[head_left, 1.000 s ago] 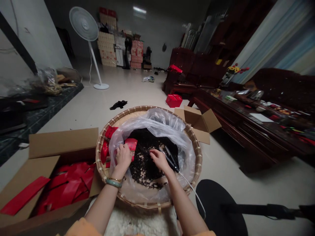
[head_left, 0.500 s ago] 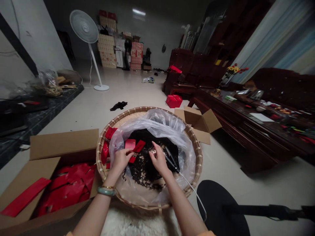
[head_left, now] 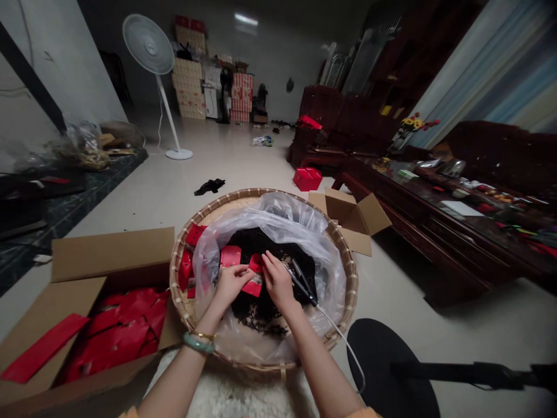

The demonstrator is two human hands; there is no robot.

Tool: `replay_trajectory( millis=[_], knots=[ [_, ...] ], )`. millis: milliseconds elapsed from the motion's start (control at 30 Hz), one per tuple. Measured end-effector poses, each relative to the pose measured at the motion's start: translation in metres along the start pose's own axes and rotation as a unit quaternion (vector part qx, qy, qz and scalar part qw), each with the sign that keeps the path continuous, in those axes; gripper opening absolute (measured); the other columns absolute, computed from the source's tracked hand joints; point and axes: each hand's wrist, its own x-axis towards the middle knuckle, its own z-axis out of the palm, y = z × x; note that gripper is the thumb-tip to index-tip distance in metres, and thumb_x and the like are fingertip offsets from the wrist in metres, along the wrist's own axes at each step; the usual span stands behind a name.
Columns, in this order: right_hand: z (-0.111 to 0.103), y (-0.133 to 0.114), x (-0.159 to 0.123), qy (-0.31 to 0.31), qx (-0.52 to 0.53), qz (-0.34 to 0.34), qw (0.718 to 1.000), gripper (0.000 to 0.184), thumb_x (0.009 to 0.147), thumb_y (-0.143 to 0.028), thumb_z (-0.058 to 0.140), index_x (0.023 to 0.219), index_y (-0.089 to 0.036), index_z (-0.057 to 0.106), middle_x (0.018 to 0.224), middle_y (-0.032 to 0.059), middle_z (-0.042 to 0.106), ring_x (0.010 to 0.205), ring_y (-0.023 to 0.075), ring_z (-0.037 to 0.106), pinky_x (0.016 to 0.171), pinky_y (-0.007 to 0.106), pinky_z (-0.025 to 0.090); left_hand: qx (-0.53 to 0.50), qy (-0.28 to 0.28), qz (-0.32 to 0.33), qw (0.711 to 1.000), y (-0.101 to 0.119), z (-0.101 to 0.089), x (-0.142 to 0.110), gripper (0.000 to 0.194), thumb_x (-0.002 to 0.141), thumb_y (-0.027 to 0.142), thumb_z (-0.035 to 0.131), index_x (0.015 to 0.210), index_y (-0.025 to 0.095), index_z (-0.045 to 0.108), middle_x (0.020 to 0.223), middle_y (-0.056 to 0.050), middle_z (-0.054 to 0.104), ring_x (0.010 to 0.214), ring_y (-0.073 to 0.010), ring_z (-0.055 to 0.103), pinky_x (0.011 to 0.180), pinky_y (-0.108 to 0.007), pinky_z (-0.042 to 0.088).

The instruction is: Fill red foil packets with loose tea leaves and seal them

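My left hand (head_left: 232, 284) pinches a small red packet (head_left: 253, 286) over the middle of the basket. My right hand (head_left: 277, 280) has its fingers together at the same packet's upper right edge, gripping it there. Just left of it lies another packet, pinkish red (head_left: 230, 256). Below both hands is a heap of dark, loose, tea-like strands (head_left: 256, 325) inside a clear plastic bag (head_left: 333, 278). The bag lines a round woven basket (head_left: 350, 290). Beside my right hand rests a black tong-shaped tool (head_left: 305, 287) with a white cord (head_left: 343, 337).
An open carton (head_left: 113, 255) full of red packets (head_left: 126, 325) stands at the left. Another open carton (head_left: 361, 223) is behind the basket at right, near a dark wooden table (head_left: 404, 232). A black round stand base (head_left: 387, 366) lies close at right; a white fan (head_left: 174, 116) stands farther back.
My left hand has moved slightly right with the red packet. My right hand's fingers, apart before, have closed in on the packet.
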Motion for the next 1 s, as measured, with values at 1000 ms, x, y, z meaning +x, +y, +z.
replay_trajectory(
  millis=[1000],
  knots=[
    [-0.002, 0.001, -0.002, 0.056, 0.061, 0.036, 0.996, 0.031, 0.090, -0.020, 0.042, 0.117, -0.019, 0.058, 0.123, 0.0113, 0.058, 0.113, 0.0197, 0.055, 0.096, 0.036, 0.045, -0.055, 0.009, 0.018, 0.998, -0.003, 0.009, -0.006, 0.038, 0.069, 0.030, 0.061, 0.103, 0.013, 0.066, 0.099, -0.009, 0.071, 0.089, -0.0216, 0.065, 0.080, -0.034, 0.052]
  ],
)
